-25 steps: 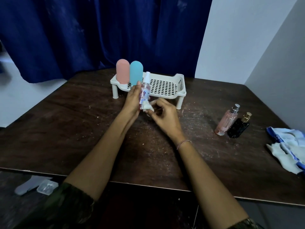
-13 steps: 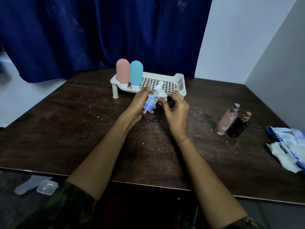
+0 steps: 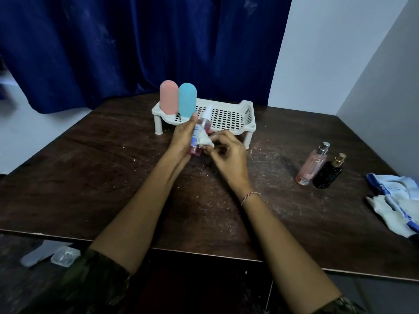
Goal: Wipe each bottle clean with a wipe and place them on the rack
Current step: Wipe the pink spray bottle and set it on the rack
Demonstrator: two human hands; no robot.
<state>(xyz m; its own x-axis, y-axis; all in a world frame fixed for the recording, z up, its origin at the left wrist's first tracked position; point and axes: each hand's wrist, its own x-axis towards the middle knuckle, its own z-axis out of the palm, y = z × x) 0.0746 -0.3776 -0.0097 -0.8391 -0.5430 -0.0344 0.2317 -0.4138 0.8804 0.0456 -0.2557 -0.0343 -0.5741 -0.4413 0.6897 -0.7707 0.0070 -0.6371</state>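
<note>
Since half a second ago, the right hand (image 3: 229,157) has come down with the wipe (image 3: 205,140), from the cap to the label part of the spray bottle (image 3: 199,134). The bottle now stands more upright, with its white cap leaning only a little to the right.

The left hand (image 3: 183,141) holds this small bottle with its fingers curled around the body, above the bench (image 3: 113,177) and just in front of the rack (image 3: 226,114). The right hand pinches the crumpled white wipe between thumb and fingers and presses it on the side of the bottle. A thin bracelet (image 3: 250,197) is on the right wrist.

On the left end of the white rack, a pink bottle (image 3: 169,97) and a blue bottle (image 3: 187,99) stand upright, touching each other. Well apart on the right, a pink perfume bottle (image 3: 311,164) and a black bottle (image 3: 327,173) stand side by side on the bench. A pack of wipes (image 3: 394,200) lies near the right edge.
</note>
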